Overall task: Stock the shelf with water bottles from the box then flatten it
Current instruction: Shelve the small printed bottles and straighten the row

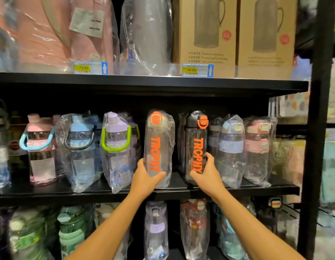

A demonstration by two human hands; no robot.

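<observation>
Now two tall bottles stand upright on the black metal shelf [87, 193] (near its front edge). The left hand [147, 175] curls its fingers [159, 175] round the plastic-wrapped clear bottle with orange lettering [159, 139]. The right hand [207, 175] grips the dark bottle with orange lettering [196, 136] low down.

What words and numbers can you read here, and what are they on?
"TROPHY": orange, down the wrapped bottle in the left hand.
"TROPHY": orange, down the dark bottle in the right hand.
"23.00": left price tag on the upper shelf.
"46.00": right price tag, by the cardboard boxes.
Too blurred to read: the boxes' small print and red circles, the jugs' bands, the white label.
</observation>
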